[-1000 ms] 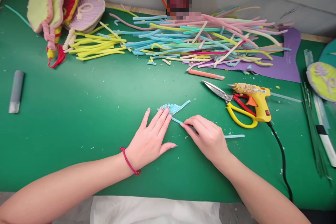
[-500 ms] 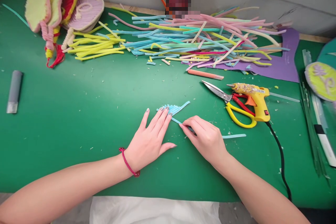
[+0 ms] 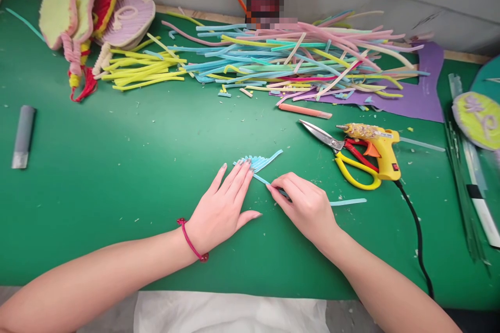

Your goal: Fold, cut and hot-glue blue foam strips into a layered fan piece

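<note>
A small ribbed piece of light blue strips (image 3: 260, 163) lies on the green table, partly hidden under fingers. My left hand (image 3: 226, 205) rests flat on it, palm down, fingers stretched and thumb apart. Just to the right, my right hand (image 3: 307, 205) pinches a light blue strip (image 3: 348, 202) between thumb and index finger. One end of this strip runs up to the ribbed piece, and the other sticks out to the right beneath my right hand.
Scissors (image 3: 341, 153) and a yellow glue gun (image 3: 385, 153) with a black cord lie at the right. Behind is a pile of coloured strips (image 3: 273, 57) on purple sheet (image 3: 429, 83). Fuzzy fans (image 3: 58, 10) stand back left; a grey tube (image 3: 24, 135) lies at left.
</note>
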